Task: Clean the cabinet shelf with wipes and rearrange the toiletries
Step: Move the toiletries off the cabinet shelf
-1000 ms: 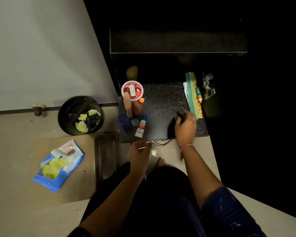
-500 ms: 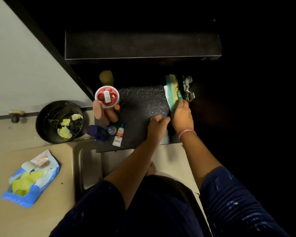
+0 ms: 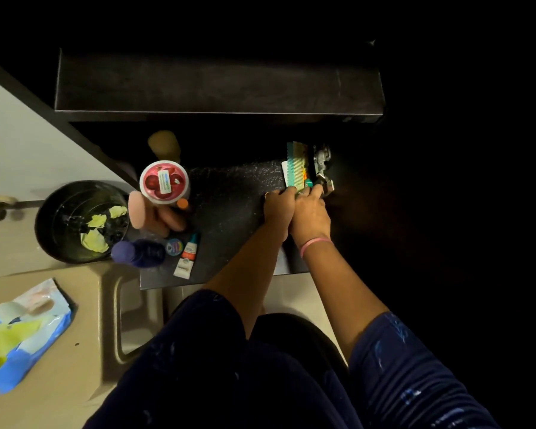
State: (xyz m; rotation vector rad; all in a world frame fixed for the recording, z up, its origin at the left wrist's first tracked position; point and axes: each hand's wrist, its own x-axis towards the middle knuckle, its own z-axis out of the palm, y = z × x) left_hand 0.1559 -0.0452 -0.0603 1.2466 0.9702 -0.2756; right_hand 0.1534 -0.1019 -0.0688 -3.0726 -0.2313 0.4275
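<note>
Head view: both hands [image 3: 296, 209] grip the comb [image 3: 295, 165] at the shelf [image 3: 229, 205]'s right edge.

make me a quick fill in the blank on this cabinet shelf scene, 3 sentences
1. Crumpled yellow wipes lie inside the round black ____.
2. Both hands, left hand and right hand, meet at the near end of the teal ____.
3. The right wrist wears a ____ band.

Missing words: bin; comb; pink
</note>
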